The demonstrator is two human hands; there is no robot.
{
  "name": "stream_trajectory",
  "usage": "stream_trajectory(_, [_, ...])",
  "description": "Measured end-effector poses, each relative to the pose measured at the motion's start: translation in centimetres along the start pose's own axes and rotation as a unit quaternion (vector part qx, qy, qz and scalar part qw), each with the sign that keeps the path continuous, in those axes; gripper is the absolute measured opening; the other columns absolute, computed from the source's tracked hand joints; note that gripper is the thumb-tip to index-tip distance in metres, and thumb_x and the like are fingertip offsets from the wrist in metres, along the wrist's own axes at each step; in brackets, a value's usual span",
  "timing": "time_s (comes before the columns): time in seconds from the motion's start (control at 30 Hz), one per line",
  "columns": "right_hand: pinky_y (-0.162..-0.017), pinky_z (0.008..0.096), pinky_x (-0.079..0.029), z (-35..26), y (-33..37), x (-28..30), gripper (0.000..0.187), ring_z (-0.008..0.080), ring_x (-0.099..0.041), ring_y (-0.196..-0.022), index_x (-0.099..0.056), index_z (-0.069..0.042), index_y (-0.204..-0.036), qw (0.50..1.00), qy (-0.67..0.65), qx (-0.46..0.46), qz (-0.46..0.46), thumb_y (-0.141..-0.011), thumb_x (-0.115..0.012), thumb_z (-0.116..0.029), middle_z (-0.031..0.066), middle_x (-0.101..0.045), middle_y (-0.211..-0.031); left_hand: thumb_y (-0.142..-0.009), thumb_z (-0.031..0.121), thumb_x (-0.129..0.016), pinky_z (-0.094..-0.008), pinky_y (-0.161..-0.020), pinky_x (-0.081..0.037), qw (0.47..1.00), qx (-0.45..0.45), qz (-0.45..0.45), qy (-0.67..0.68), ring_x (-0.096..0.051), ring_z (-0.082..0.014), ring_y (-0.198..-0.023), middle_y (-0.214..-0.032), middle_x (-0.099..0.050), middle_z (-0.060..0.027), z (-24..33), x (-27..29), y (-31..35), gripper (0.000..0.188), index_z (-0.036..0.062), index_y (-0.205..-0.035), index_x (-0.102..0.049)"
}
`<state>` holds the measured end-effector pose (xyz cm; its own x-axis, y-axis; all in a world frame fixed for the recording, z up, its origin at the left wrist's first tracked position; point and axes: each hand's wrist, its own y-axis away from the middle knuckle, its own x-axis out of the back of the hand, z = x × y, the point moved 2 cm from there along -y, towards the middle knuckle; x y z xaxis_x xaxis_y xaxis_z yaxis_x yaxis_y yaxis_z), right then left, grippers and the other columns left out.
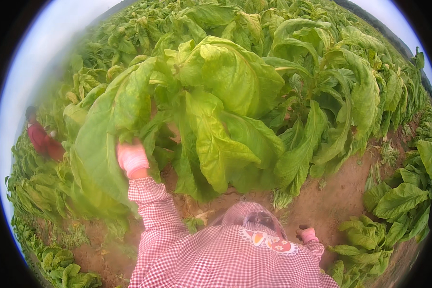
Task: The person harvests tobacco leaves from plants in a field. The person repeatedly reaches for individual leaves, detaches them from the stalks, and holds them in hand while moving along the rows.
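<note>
My left hand (pixel 132 157), in a pink glove, reaches up into a tall tobacco plant (pixel 230 81) in front of me. Its fingers disappear behind a broad green leaf (pixel 101 129), so their grip is hidden. More large yellow-green leaves, including a drooping leaf (pixel 221 149), hang to the right of that hand. Low on the right, my right hand (pixel 307 234), with pink at the wrist, is over the bare soil, apart from the plants. Its fingers look curled in; what they hold, if anything, is too small to make out.
Another tobacco plant (pixel 317 96) stands close on the right, and dense rows run back to the horizon. Brown soil (pixel 343 199) shows between the rows. Low leafy plants (pixel 369 245) line the right side. A person in red (pixel 43 137) is among the plants at far left.
</note>
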<state>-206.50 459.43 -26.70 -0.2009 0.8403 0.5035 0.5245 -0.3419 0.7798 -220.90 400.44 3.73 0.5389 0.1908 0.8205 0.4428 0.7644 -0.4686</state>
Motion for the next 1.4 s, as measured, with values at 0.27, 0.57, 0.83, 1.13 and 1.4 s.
stream_trajectory(0.27, [-0.055,0.0298,-0.048,-1.0,0.3,-0.5,0.043,0.0180,-0.063,-0.063,-0.058,-0.001,-0.112,1.000,0.016,-0.007,-0.020,-0.073,-0.067,-0.015,0.0113,-0.065,-0.077,-0.086,0.030,-0.051,-0.0368,-0.084,-0.048,0.981,-0.066,-0.169,-0.075,-0.058,-0.0322,-0.099,-0.112,-0.056,-0.0221,-5.4,-8.6,-1.7,0.055,-0.0031,-0.128,-0.039])
stream_trajectory(0.57, [-0.054,0.0290,-0.049,-1.1,1.4,0.1,0.041,0.0178,-0.063,-0.062,-0.059,-0.001,-0.111,1.000,0.008,-0.007,0.012,-0.073,-0.068,-0.014,0.0110,-0.066,-0.078,-0.072,0.033,-0.066,-0.0397,-0.088,-0.044,0.975,-0.001,-0.209,0.082,-0.054,-0.0390,-0.103,-0.112,-0.055,-0.0268,-3.3,-13.4,-0.7,0.073,-0.0055,-0.127,-0.037])
stream_trajectory(0.83, [-0.058,0.0279,-0.050,1.2,-0.1,-0.8,0.044,0.0153,-0.063,-0.061,-0.061,-0.006,-0.112,0.999,0.002,-0.033,0.011,-0.070,-0.068,-0.019,0.0088,-0.067,-0.074,-0.071,0.021,-0.069,-0.0339,-0.083,-0.046,0.863,0.203,-0.192,0.421,-0.056,-0.0282,-0.097,-0.120,-0.053,-0.0189,-0.8,-15.5,1.1,0.067,-0.0065,-0.126,-0.041])
stream_trajectory(1.13, [-0.055,0.0285,-0.049,-0.3,1.4,-0.8,0.042,0.0167,-0.063,-0.062,-0.058,-0.002,-0.112,1.000,0.013,-0.020,0.010,-0.074,-0.066,-0.017,0.0095,-0.065,-0.076,-0.077,0.031,-0.065,-0.0327,-0.087,-0.042,0.880,0.274,-0.187,0.341,-0.056,-0.0278,-0.099,-0.117,-0.057,-0.0181,-2.1,-16.0,1.3,0.057,-0.0086,-0.115,-0.051])
stream_trajectory(1.4, [-0.057,0.0286,-0.049,-1.1,0.7,-0.7,0.045,0.0159,-0.063,-0.064,-0.056,-0.003,-0.116,0.997,0.080,-0.005,-0.018,-0.075,-0.064,-0.020,0.0091,-0.067,-0.080,-0.073,0.039,-0.065,-0.0365,-0.095,-0.038,0.964,0.152,-0.147,0.162,-0.050,-0.0360,-0.112,-0.122,-0.050,-0.0269,-5.0,-9.3,1.9,0.071,-0.0087,-0.122,-0.045])
